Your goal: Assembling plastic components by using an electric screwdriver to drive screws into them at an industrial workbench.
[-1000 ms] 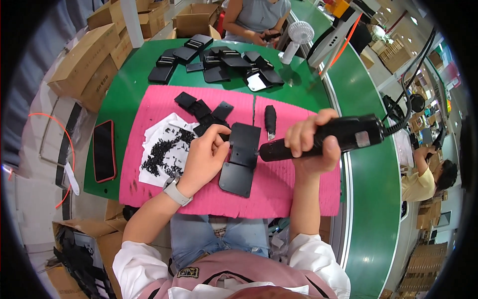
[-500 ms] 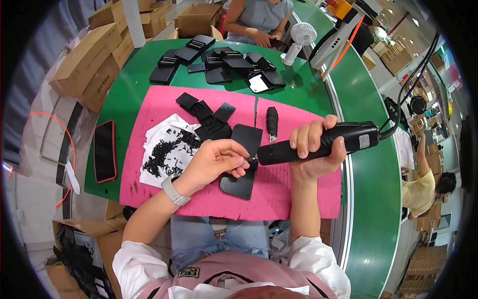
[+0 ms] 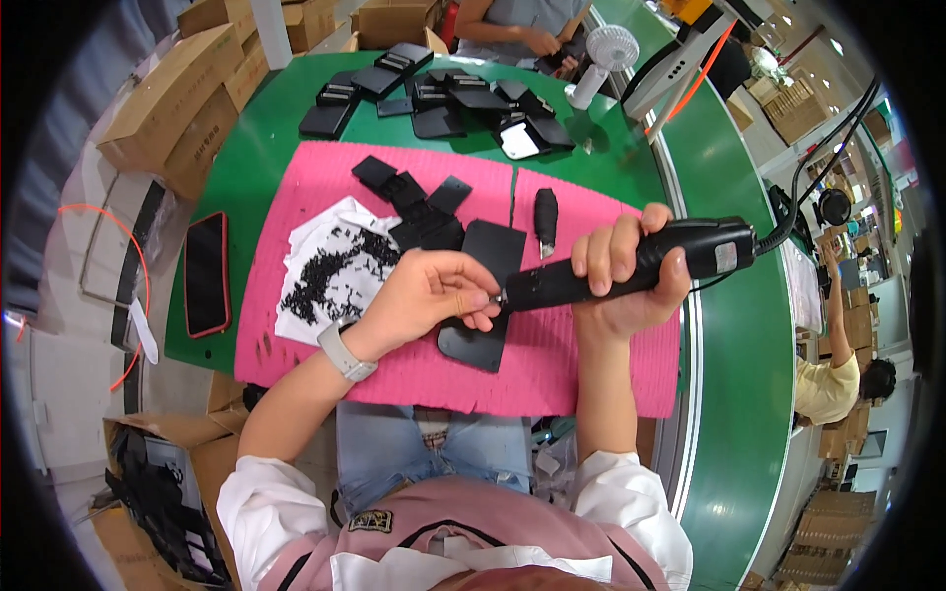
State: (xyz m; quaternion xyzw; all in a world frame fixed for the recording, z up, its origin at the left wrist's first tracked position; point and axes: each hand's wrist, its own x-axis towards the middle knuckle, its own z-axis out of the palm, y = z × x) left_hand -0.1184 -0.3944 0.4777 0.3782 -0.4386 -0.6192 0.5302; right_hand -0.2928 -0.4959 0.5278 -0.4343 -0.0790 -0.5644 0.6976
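Black and long, the corded power tool [image 3: 631, 271] lies gripped in the right hand [image 3: 631, 281], fingers wrapped tight round its body, its long axis running from the right edge of the counter [image 3: 739, 414] leftward to the tip. The left hand [image 3: 434, 295] meets that tip with fingertips pinched together on something too small to tell, just above the flat black panel [image 3: 483, 295] on the pink mat [image 3: 591, 364], near the front edge.

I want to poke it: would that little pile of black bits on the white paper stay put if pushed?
Probably not. The black bits look tiny and loose, so they would likely scatter. The white paper under them looks thin and floppy, so it might slide or crumple on the pink mat.
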